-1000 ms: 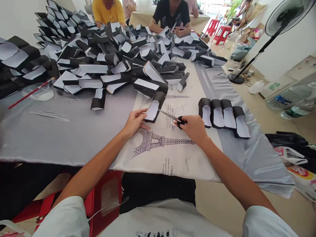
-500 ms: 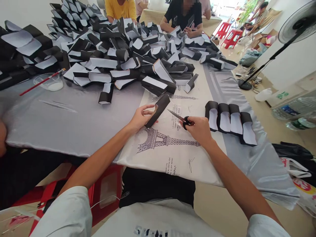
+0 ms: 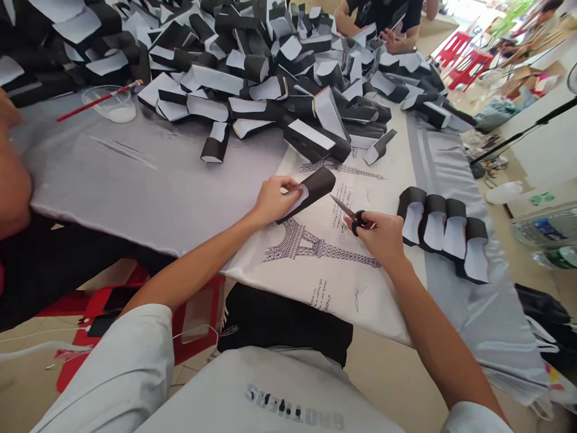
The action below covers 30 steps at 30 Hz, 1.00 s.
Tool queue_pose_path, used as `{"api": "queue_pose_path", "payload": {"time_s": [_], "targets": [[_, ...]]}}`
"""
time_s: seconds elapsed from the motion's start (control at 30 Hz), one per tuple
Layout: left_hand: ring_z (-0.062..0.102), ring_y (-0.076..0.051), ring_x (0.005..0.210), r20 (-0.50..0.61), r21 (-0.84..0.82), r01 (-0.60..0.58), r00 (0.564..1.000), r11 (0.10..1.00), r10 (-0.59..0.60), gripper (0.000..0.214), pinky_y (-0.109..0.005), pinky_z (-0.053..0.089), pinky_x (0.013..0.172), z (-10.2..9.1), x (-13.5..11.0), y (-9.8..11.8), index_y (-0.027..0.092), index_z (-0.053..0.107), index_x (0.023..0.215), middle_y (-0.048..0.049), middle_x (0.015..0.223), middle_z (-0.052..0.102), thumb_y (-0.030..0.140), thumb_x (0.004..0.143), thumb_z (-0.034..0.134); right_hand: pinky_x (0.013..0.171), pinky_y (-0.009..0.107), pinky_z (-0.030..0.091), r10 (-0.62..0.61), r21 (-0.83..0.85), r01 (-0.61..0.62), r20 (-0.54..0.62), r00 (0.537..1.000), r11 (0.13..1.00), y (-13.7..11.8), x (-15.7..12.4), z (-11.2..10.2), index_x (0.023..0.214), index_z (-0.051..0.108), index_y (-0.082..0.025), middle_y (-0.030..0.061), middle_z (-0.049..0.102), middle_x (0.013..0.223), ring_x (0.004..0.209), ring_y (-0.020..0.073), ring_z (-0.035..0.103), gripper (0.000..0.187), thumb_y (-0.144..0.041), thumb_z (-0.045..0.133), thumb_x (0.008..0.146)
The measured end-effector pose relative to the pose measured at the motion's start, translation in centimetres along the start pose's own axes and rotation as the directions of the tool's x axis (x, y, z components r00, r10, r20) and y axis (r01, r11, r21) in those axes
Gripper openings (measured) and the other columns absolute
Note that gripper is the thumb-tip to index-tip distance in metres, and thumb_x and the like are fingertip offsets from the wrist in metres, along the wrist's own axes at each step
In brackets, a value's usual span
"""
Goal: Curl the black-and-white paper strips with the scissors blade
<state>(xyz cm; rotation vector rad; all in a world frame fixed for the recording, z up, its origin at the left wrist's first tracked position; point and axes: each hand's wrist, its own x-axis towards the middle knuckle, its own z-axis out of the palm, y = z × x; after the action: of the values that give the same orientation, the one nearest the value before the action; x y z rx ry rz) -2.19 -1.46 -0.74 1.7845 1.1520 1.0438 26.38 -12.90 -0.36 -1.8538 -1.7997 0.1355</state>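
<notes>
My left hand point(image 3: 278, 198) grips a folded black paper piece point(image 3: 319, 183) with a pale inside, its long side running up to the right over the printed tablecloth. In my right hand point(image 3: 383, 236) is a pair of scissors point(image 3: 346, 210) with black handles. The blade tips point up and left, just short of the paper piece's right end; whether the blades are slightly parted I cannot tell. Right of that hand stands a row of several black paper pieces point(image 3: 435, 222) with white insides, side by side on the cloth.
A large heap of black-and-white paper pieces point(image 3: 252, 66) covers the table's far side. A clear bowl point(image 3: 121, 111) with white stuff and a red brush point(image 3: 92, 103) sits at the left. Another person's arm point(image 3: 13, 180) rests at the left edge; a person point(image 3: 383, 27) sits opposite.
My left hand has turned the paper piece flatter, showing more of its black outer side. The scissors stay close by its right end. The camera view has tilted down and shifted.
</notes>
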Motion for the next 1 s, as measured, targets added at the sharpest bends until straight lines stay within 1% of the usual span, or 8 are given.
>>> {"api": "queue_pose_path", "payload": {"time_s": [0.17, 0.27, 0.43, 0.57, 0.63, 0.8, 0.9, 1.0], "targets": [[0.076, -0.024, 0.088, -0.015, 0.014, 0.037, 0.999, 0.999, -0.037, 0.014, -0.036, 0.057, 0.078, 0.02, 0.10, -0.54, 0.018, 0.085, 0.090, -0.0090, 0.092, 0.084, 0.029, 0.087, 0.077, 0.063, 0.035, 0.037, -0.014, 0.010, 0.014, -0.008, 1.000, 1.000, 0.04, -0.08, 0.13, 0.063, 0.047, -0.025, 0.0024, 0.051, 0.061, 0.062, 0.0178, 0.040, 0.049, -0.058, 0.066, 0.094], [0.075, -0.024, 0.086, -0.014, 0.020, 0.048, 0.999, 0.999, -0.048, 0.016, -0.035, 0.056, 0.075, 0.01, 0.07, -0.64, 0.018, 0.086, 0.094, -0.0097, 0.093, 0.085, 0.028, 0.084, 0.078, 0.063, 0.035, 0.036, -0.031, 0.025, 0.031, -0.020, 0.999, 0.999, 0.05, -0.14, 0.08, 0.062, 0.044, -0.025, 0.0018, 0.050, 0.061, 0.062, 0.0177, 0.039, 0.049, -0.056, 0.067, 0.093], [0.077, -0.026, 0.092, -0.005, -0.004, 0.030, 1.000, 1.000, -0.030, 0.021, -0.036, 0.058, 0.077, -0.06, 0.29, -0.96, 0.019, 0.088, 0.100, -0.0111, 0.100, 0.086, 0.029, 0.084, 0.078, 0.063, 0.035, 0.035, -0.021, 0.000, 0.021, 0.006, 1.000, 1.000, -0.12, -0.15, -0.07, 0.061, 0.041, -0.026, 0.0027, 0.051, 0.060, 0.062, 0.0182, 0.039, 0.052, -0.056, 0.067, 0.094], [0.077, -0.025, 0.091, -0.004, 0.013, 0.019, 1.000, 1.000, -0.019, 0.019, -0.036, 0.059, 0.081, -0.18, 0.42, -1.04, 0.020, 0.089, 0.097, -0.0109, 0.098, 0.086, 0.034, 0.087, 0.080, 0.063, 0.035, 0.034, -0.038, -0.002, 0.038, 0.017, 0.999, 0.999, -0.19, -0.15, -0.15, 0.061, 0.043, -0.025, 0.0027, 0.051, 0.060, 0.061, 0.0179, 0.041, 0.049, -0.053, 0.066, 0.094], [0.076, -0.024, 0.090, -0.009, 0.030, 0.017, 1.000, 0.999, -0.017, 0.018, -0.036, 0.058, 0.081, -0.22, 0.37, -0.88, 0.020, 0.088, 0.093, -0.0102, 0.095, 0.085, 0.034, 0.087, 0.079, 0.062, 0.035, 0.033, -0.050, 0.009, 0.050, 0.018, 0.999, 0.999, -0.24, -0.18, -0.23, 0.062, 0.046, -0.025, 0.0019, 0.050, 0.059, 0.061, 0.0174, 0.040, 0.048, -0.053, 0.066, 0.095], [0.072, -0.023, 0.083, -0.026, 0.060, 0.046, 0.999, 0.997, -0.045, 0.015, -0.034, 0.053, 0.071, -0.23, 0.14, -0.57, 0.019, 0.086, 0.088, -0.0088, 0.088, 0.083, 0.031, 0.084, 0.078, 0.062, 0.035, 0.031, -0.055, 0.013, 0.055, 0.048, 0.997, 0.998, -0.49, -0.25, -0.41, 0.062, 0.050, -0.025, 0.0019, 0.051, 0.059, 0.060, 0.0169, 0.040, 0.047, -0.053, 0.065, 0.096], [0.074, -0.025, 0.087, -0.020, 0.050, 0.056, 0.998, 0.997, -0.055, 0.014, -0.033, 0.055, 0.071, -0.25, 0.14, -0.55, 0.019, 0.086, 0.090, -0.0085, 0.091, 0.084, 0.028, 0.083, 0.077, 0.062, 0.034, 0.031, -0.061, -0.006, 0.062, 0.074, 0.995, 0.998, -0.54, -0.23, -0.37, 0.062, 0.050, -0.024, 0.0031, 0.055, 0.060, 0.060, 0.0169, 0.043, 0.048, -0.053, 0.064, 0.096], [0.076, -0.025, 0.092, -0.017, 0.036, 0.054, 0.998, 0.998, -0.054, 0.017, -0.033, 0.058, 0.076, -0.37, 0.23, -0.43, 0.019, 0.087, 0.095, -0.0084, 0.096, 0.085, 0.026, 0.083, 0.076, 0.062, 0.034, 0.033, -0.069, -0.011, 0.071, 0.090, 0.994, 0.997, -0.47, -0.17, -0.28, 0.061, 0.048, -0.024, 0.0026, 0.055, 0.060, 0.061, 0.0172, 0.045, 0.048, -0.053, 0.065, 0.095]]}}
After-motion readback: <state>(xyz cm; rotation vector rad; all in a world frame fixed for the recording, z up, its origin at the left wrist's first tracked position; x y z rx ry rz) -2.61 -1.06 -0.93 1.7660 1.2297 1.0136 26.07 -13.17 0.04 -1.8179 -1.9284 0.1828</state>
